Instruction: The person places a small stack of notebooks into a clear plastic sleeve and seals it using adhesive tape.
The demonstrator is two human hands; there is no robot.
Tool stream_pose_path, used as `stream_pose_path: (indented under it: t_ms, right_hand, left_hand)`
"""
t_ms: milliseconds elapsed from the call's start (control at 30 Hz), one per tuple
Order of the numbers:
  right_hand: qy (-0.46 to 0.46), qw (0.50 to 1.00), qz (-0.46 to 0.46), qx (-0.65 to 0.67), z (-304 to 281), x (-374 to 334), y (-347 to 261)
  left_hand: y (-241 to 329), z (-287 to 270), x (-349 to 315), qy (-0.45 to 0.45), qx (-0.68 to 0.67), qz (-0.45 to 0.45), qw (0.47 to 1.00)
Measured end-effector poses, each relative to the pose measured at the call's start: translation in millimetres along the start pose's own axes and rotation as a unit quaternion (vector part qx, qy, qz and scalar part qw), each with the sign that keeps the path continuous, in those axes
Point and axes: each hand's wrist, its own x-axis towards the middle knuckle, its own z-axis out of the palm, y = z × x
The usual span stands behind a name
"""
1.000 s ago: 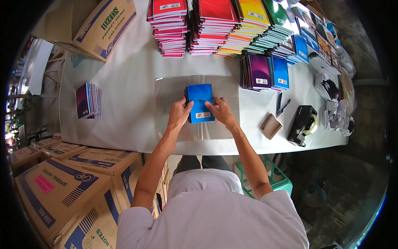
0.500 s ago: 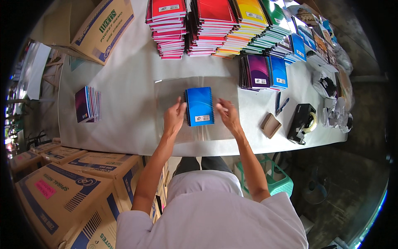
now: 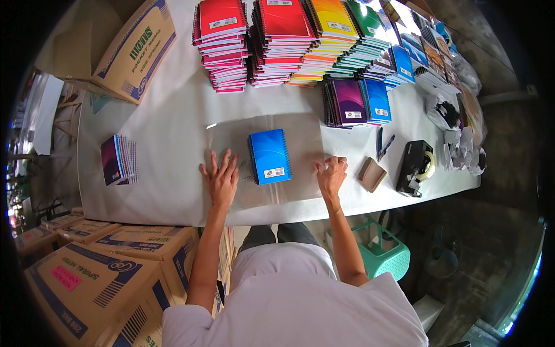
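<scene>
A small stack of blue spiral notebooks (image 3: 270, 156) lies on a clear plastic sheet (image 3: 231, 136), its wire binding along the sides and a white label near the bottom of the cover. My left hand (image 3: 221, 180) rests flat over the sheet's left edge, fingers spread, holding nothing. At the opposite edge, my right hand (image 3: 332, 176) has its fingers curled and pinched together at the plastic. Neither hand touches the notebooks.
Tall stacks of red notebooks (image 3: 219, 49), yellow notebooks (image 3: 332, 23) and others line the back. Purple notebooks (image 3: 348, 101) stand right, smaller ones (image 3: 118, 161) left. A tape dispenser (image 3: 415, 168), brown holder (image 3: 371, 174) and blue cutter (image 3: 384, 144) lie right. Cartons (image 3: 87, 289) crowd the lower left.
Both hands have moved outward from the notebooks' sides to the two edges of the plastic sheet. My left fingers have spread; the right ones have curled in. The whole view has shifted slightly.
</scene>
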Motion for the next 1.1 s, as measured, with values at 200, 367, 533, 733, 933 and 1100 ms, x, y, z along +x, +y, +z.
stream_pose_path:
  t_ms: [200,367,533,733,933,1100]
  right_hand:
    - [-0.052,0.995,0.024,0.077,8.9,7.9,15.4]
    - [0.018,1.0,-0.019,0.008,16.2,4.3,-10.5]
    - [-0.073,0.988,0.022,0.138,11.9,21.3,5.6]
    - [-0.073,0.981,0.09,0.153,-3.5,13.1,-7.6]
    - [0.004,0.999,-0.006,0.041,10.9,17.3,0.9]
    - [-0.102,0.979,0.072,0.161,-8.6,24.6,-1.4]
  left_hand:
    - [-0.3,-2.1,2.2,0.001,0.011,0.005,1.0]
    - [0.3,-2.0,1.4,0.016,0.021,0.008,1.0]
    - [1.0,-2.8,2.1,0.022,0.009,0.022,0.999]
    - [-0.8,-2.6,0.7,0.013,0.006,0.013,1.0]
    - [0.4,-2.2,1.8,0.018,0.004,0.014,1.0]
    - [-0.8,-1.2,0.2,0.016,0.01,0.013,1.0]
